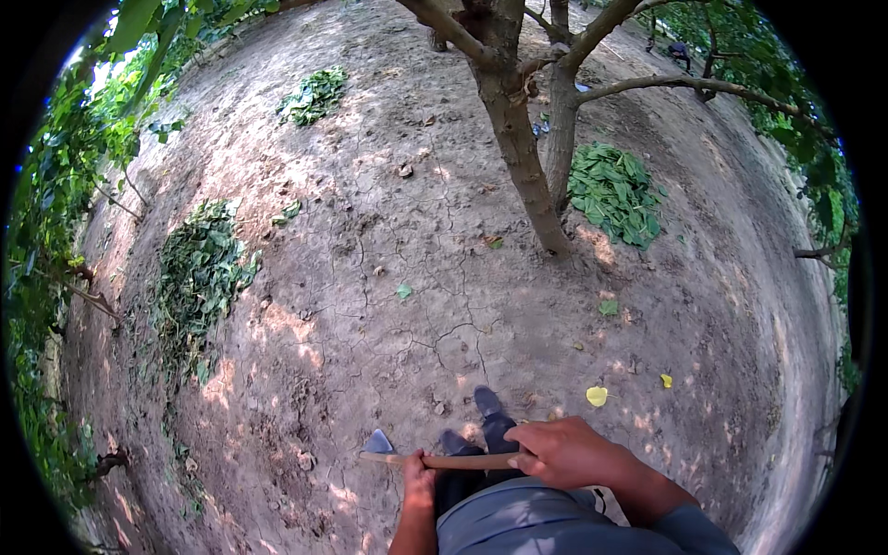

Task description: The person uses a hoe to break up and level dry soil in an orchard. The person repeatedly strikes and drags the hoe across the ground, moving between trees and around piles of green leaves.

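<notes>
In front of my waist lies a wooden handle (pixel 472 462), held roughly level across my body. A grey, roughly triangular metal blade (pixel 378 443) stands at its left end, like that of a small hoe or hatchet; I cannot tell which. My left hand (pixel 419 475) is closed round the handle a little way from the blade. Farther right, my right hand (pixel 566 452) is wrapped round the handle and hides its right end. Below the tool, my dark shoes (pixel 487 400) rest on cracked bare soil (pixel 416 324).
Ahead to the right rises a forked tree trunk (pixel 525 171), with a heap of green leaves (pixel 615 194) beside it. More leaf piles lie at left (pixel 199 277) and far left (pixel 314 96). A yellow leaf (pixel 597 397) is near my right arm. Leafy branches (pixel 777 102) hang at right.
</notes>
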Demonstrator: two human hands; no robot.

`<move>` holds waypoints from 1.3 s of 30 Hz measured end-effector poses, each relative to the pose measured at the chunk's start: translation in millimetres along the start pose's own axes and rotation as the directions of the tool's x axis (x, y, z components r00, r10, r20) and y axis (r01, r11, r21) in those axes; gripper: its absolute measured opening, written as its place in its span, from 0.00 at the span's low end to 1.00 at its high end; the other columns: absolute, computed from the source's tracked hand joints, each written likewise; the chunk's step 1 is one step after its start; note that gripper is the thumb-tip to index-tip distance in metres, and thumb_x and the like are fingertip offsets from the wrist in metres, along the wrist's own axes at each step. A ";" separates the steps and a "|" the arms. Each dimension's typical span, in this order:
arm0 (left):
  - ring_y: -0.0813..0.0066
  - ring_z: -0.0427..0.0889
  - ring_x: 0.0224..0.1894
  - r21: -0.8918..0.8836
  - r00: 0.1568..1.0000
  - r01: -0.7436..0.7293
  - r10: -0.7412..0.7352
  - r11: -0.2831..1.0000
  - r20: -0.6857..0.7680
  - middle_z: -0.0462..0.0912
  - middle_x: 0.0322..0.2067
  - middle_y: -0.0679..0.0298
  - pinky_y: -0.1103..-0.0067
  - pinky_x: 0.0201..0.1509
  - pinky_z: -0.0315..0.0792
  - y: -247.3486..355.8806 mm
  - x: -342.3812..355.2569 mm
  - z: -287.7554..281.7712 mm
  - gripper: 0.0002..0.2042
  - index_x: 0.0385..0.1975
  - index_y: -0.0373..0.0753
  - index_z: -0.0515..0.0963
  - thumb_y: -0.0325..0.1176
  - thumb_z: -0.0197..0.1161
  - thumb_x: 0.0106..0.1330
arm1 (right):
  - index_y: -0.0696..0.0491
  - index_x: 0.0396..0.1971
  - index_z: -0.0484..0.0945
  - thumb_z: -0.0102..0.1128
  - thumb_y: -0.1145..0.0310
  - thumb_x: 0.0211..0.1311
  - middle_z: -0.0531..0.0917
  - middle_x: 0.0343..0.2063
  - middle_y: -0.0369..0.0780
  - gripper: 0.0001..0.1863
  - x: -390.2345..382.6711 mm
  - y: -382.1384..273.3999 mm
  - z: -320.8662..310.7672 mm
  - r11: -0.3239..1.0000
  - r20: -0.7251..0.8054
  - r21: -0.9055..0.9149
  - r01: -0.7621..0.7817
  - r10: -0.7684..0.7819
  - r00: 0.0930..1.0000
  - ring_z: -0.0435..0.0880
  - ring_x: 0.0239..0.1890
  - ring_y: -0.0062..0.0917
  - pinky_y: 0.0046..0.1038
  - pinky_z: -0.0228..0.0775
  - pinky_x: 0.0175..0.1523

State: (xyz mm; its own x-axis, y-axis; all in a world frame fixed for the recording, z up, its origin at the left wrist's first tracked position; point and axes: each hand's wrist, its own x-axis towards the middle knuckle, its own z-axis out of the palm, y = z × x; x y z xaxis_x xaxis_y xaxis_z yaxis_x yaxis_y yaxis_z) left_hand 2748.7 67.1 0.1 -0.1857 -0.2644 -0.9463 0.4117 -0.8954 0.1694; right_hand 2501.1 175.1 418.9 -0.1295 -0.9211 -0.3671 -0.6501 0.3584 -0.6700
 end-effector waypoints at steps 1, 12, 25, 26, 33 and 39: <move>0.69 0.67 0.20 -0.047 0.999 0.032 -0.033 0.998 -0.021 0.66 0.16 0.63 0.76 0.27 0.69 3.6 5.6 0.5 0.07 0.22 0.38 0.65 0.27 0.49 0.63 | 0.54 0.45 0.70 0.54 0.62 0.58 0.79 0.35 0.43 0.17 -0.5 5.2 3.0 0.999 -0.042 -0.016 0.037 -0.038 0.998 0.79 0.37 0.39 0.38 0.70 0.37; 0.69 0.68 0.20 -0.097 0.999 0.016 -0.012 0.995 0.047 0.67 0.17 0.62 0.73 0.25 0.69 8.8 -15.4 45.6 0.04 0.28 0.38 0.65 0.27 0.50 0.64 | 0.56 0.42 0.72 0.57 0.61 0.56 0.80 0.30 0.43 0.17 -7.5 -1.3 -6.9 0.998 -0.072 0.045 -0.044 0.047 0.996 0.80 0.33 0.38 0.36 0.71 0.37; 0.66 0.69 0.22 -0.036 0.998 0.062 -0.062 0.997 0.006 0.69 0.20 0.60 0.72 0.26 0.71 11.3 -6.5 50.5 0.03 0.32 0.37 0.66 0.28 0.50 0.65 | 0.56 0.39 0.74 0.60 0.59 0.51 0.80 0.30 0.44 0.19 20.3 -13.6 15.6 0.999 -0.052 0.001 -0.048 0.048 0.997 0.80 0.34 0.38 0.35 0.71 0.39; 0.66 0.69 0.22 -0.067 0.996 0.088 -0.086 0.994 0.026 0.69 0.20 0.59 0.72 0.26 0.71 11.8 -6.3 49.3 0.03 0.32 0.37 0.66 0.29 0.50 0.65 | 0.57 0.39 0.75 0.61 0.59 0.51 0.80 0.30 0.45 0.19 22.6 -15.3 15.2 0.998 -0.057 0.013 -0.066 0.067 0.996 0.81 0.34 0.38 0.35 0.71 0.39; 0.66 0.71 0.22 -0.045 0.999 0.054 -0.054 0.998 -0.004 0.70 0.21 0.59 0.70 0.29 0.74 8.6 2.3 50.9 0.04 0.33 0.36 0.67 0.30 0.51 0.66 | 0.60 0.39 0.75 0.61 0.60 0.51 0.81 0.30 0.47 0.20 33.1 -25.5 5.9 0.995 -0.084 0.013 -0.095 0.095 0.992 0.82 0.33 0.39 0.34 0.72 0.39; 0.65 0.72 0.23 -0.085 0.995 0.100 -0.099 0.991 0.021 0.71 0.21 0.58 0.71 0.28 0.73 14.5 23.1 42.3 0.05 0.32 0.35 0.67 0.30 0.51 0.65 | 0.59 0.37 0.75 0.62 0.61 0.50 0.80 0.23 0.44 0.19 47.2 -34.7 6.6 0.995 -0.102 -0.005 -0.100 0.099 0.990 0.81 0.28 0.37 0.33 0.72 0.34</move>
State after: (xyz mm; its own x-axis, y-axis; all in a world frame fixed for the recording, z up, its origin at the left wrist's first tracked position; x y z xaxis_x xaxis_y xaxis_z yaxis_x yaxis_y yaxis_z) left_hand 2712.7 32.9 -7.7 -0.2444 -0.1821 -0.9524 0.4655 -0.8836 0.0495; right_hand 2522.5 120.2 420.6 -0.2692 -0.8916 -0.3641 -0.6372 0.4483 -0.6268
